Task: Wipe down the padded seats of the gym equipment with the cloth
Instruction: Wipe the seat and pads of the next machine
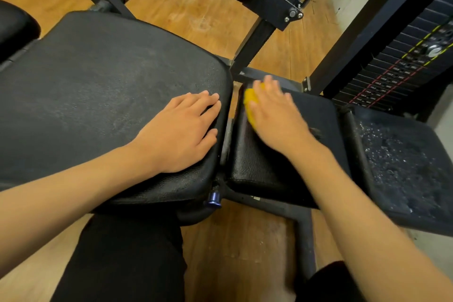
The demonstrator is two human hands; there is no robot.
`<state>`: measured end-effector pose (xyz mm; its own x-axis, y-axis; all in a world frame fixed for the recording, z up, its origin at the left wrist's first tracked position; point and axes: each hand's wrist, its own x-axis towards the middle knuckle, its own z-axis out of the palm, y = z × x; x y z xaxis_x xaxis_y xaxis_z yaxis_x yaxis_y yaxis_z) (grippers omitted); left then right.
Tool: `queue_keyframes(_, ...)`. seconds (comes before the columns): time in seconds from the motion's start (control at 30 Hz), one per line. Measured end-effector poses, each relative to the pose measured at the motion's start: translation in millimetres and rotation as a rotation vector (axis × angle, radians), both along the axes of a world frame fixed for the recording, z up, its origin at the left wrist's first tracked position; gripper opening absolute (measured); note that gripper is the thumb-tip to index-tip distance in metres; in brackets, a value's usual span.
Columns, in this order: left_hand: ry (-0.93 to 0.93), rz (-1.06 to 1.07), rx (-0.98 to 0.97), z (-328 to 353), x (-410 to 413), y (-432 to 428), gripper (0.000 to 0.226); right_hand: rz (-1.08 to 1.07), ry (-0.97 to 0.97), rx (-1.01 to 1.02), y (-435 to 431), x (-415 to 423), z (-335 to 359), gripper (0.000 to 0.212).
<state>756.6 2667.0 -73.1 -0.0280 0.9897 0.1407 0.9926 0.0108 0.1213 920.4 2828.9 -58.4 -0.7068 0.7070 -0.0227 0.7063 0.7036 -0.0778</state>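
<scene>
Around my work I see a black weight stack with red and yellow markings (404, 66) at 2 o'clock. A black steel frame post (257, 39) slants up toward 12 across the wooden floor (171, 2). A worn, flaking black pad (404, 167) sits at 3 o'clock, and a small blue knob (214, 200) hangs below the gap between the seats.

The large black padded seat (98, 105) fills the 9 to 10 o'clock side. My left hand (181, 130) lies flat on its right edge with the fingers straight, grasping nothing.

Just right of centre is the smaller black padded seat (269, 159), with my right arm crossing its lower half. My right hand (277, 115), blurred, presses the yellow cloth (251, 103) onto the far left corner of that seat with its fingers spread out. The hand hides most of the cloth. The strip showing at its left runs roughly from 12 to 6 o'clock.
</scene>
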Motion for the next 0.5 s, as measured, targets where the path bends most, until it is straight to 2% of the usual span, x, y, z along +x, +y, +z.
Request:
queue_keyframes(0.13,-0.008,-0.004,-0.001,1.4,0.9,1.5,0.07,-0.299,-0.037,0.038,58.9,48.5,5.9,0.054)
queue_keyframes(0.27,-0.025,-0.003,0.0,2.9,-0.6,3.1,0.069,-0.432,-0.009,0.063,41.5,28.0,3.4,0.056)
queue_keyframes(0.5,-0.035,-0.033,-0.047,4.8,-2.7,3.6,0.069,-0.275,0.179,-0.041,-55.8,-3.6,5.6,0.052)
